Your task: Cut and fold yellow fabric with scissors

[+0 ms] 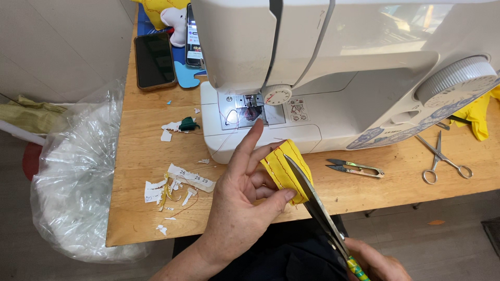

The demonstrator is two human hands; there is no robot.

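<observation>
- Two hands are seen at the near edge of a wooden table (156,119), in front of a white sewing machine (333,73).
- A small folded piece of yellow fabric (285,169), stitched in red along its edge, is held by the left hand (239,208): it is pinched between the thumb and the curled fingers, while the index finger is stretched up towards the machine.
- A pair of large scissors (317,208) is gripped by the right hand (377,263), which is closed around the coloured handle (only part of this hand is in view).
- The blades are laid across the front of the yellow fabric, touching it; how far they are parted cannot be told.
- A small thread snip (355,168) is lying on the table to the right of the fabric, and slim silver scissors (442,158) are lying further right.
- Paper scraps (179,184) and thread ends are scattered on the table to the left of the hands.
- A dark phone (154,61) is placed at the far left of the table, beside a second phone (193,36).
- A clear plastic bag (78,171) is hung off the table's left side.
</observation>
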